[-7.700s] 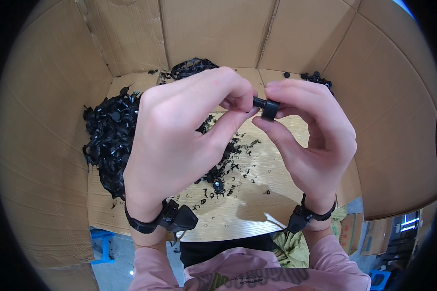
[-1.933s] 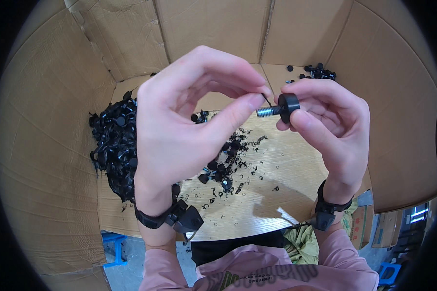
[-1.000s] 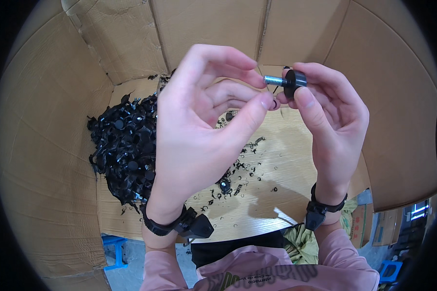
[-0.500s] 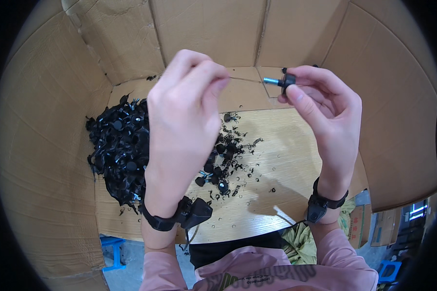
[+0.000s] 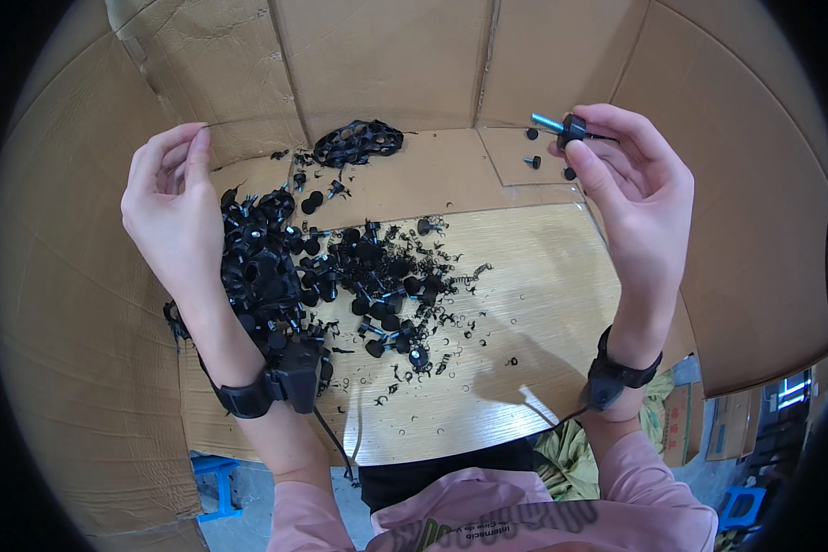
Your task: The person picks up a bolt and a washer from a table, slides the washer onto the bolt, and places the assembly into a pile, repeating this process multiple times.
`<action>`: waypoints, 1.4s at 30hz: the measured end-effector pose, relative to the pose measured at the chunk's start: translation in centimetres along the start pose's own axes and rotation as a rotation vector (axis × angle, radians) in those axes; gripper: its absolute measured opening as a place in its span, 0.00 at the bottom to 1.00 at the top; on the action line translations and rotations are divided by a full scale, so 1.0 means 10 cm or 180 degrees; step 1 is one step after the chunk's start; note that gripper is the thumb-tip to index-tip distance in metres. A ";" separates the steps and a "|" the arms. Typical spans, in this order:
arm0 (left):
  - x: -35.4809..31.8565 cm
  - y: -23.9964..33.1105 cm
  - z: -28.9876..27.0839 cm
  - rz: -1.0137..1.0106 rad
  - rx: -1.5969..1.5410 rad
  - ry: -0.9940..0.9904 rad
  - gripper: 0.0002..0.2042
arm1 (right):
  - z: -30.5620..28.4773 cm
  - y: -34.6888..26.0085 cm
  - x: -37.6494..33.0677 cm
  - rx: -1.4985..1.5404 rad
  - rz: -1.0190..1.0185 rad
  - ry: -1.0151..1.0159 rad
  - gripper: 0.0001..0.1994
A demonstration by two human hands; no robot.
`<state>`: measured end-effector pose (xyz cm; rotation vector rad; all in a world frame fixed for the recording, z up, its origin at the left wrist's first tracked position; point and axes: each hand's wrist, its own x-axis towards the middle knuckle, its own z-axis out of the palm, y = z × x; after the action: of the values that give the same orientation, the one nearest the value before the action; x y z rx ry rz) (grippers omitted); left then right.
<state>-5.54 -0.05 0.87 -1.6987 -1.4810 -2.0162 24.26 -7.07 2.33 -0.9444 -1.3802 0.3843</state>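
Observation:
My right hand (image 5: 630,198) is raised at the upper right and pinches a small black knob with a metal threaded stud (image 5: 561,125) between thumb and fingertips, the stud pointing left. My left hand (image 5: 177,207) is up at the left, fingers loosely curled with thumb and forefinger close together; I cannot make out anything between them. Below and between the hands lies a heap of black knobs and plastic trimmings (image 5: 290,276) on the wooden tabletop (image 5: 524,304).
Cardboard walls (image 5: 377,55) enclose the table on the left, back and right. A black webbed plastic piece (image 5: 359,143) lies at the back. Three loose knobs (image 5: 534,161) sit on a cardboard flap at the back right. Both wrists wear black bands.
The hands have parted: my left hand moved left and away from the knob, while my right hand carried the knob up and to the right.

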 end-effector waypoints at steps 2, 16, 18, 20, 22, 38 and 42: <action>-0.05 0.14 0.05 -0.0202 -0.0652 -0.0193 0.04 | 0.06 0.01 -0.02 0.0126 -0.0078 0.0018 0.12; -0.62 0.93 0.35 -0.0614 -0.3168 -0.2172 0.08 | 0.32 -0.07 -0.23 0.0999 -0.0531 -0.0521 0.17; -0.62 0.93 0.35 -0.0641 -0.3219 -0.2223 0.08 | 0.32 -0.07 -0.23 0.1026 -0.0516 -0.0520 0.17; -0.63 0.94 0.36 -0.0667 -0.3409 -0.2180 0.08 | 0.32 -0.07 -0.24 0.1112 -0.0463 -0.0541 0.17; -0.63 0.92 0.36 -0.0675 -0.3439 -0.2198 0.07 | 0.31 -0.07 -0.25 0.1149 -0.0389 -0.0588 0.18; -0.57 0.94 0.27 0.0256 -0.2582 -0.2536 0.04 | 0.18 -0.06 -0.20 0.0841 -0.0013 -0.0335 0.15; -0.47 0.85 0.26 0.1321 -0.1041 -0.2256 0.04 | 0.16 -0.08 -0.18 0.1558 0.0827 -0.0649 0.18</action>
<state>3.27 -4.80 1.78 -2.7711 -0.8032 -1.5619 22.21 -8.34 1.62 -0.6866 -1.2614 0.9896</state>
